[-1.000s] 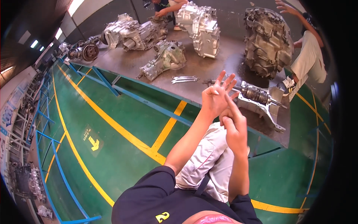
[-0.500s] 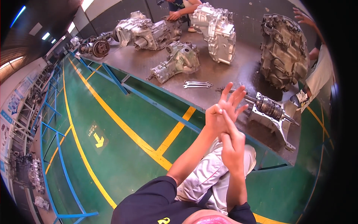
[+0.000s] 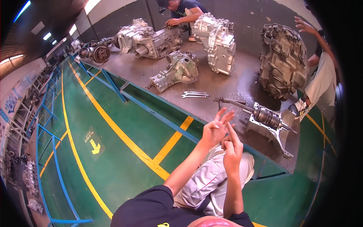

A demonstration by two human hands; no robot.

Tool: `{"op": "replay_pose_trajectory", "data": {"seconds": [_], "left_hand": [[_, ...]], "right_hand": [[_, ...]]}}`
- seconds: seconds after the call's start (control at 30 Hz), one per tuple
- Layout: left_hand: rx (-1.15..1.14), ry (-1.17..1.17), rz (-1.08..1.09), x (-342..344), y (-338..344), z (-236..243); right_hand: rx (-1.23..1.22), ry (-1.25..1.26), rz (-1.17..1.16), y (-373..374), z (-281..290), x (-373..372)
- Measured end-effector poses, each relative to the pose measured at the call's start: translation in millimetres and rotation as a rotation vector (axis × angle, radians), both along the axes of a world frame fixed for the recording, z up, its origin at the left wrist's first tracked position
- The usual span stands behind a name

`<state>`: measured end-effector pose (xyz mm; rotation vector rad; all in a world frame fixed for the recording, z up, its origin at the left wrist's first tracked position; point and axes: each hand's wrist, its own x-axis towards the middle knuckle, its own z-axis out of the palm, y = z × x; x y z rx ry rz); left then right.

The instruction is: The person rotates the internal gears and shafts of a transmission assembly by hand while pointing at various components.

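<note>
My left hand [image 3: 214, 130] is raised before the table [image 3: 170, 108], fingers open and thumb bent toward the palm. My right hand [image 3: 232, 151] touches it with an extended index finger; its other fingers are curled, with no object visible in them. Just beyond them, a gear shaft assembly [image 3: 266, 116] rests in an open cast housing [image 3: 280, 138]. Several silver wrenches [image 3: 194, 94] lie behind my hands, near a small stained gearbox case [image 3: 181, 70].
Large silver gearboxes [image 3: 217, 39] [image 3: 151, 41], a dark gearbox [image 3: 281, 62] and hub assemblies [image 3: 100, 53] stand farther back. A person [image 3: 181, 13] leans over the back; another person's leg [image 3: 317, 87] is at right. Blue railings [image 3: 56, 162] line the left.
Both my hands have come down, away from the gear assembly, still touching. The view has shifted slightly, and more of the person at the back shows.
</note>
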<state>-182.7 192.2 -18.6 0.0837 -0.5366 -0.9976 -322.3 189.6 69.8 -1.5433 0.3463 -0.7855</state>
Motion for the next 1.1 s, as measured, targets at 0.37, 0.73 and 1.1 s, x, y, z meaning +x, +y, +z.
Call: {"op": "replay_pose_trajectory", "data": {"seconds": [0.37,0.73,1.1], "left_hand": [[0.112,-0.401,0.629,24,70,102],[-0.010,-0.102,0.472,45,73,119],[0.351,-0.281,0.497,24,19,87]], "right_hand": [[0.308,-0.388,-0.243,-128,41,-86],[-0.014,-0.597,-0.083,-180,58,-186],[0.356,-0.427,-0.375,-209,24,-161]]}}
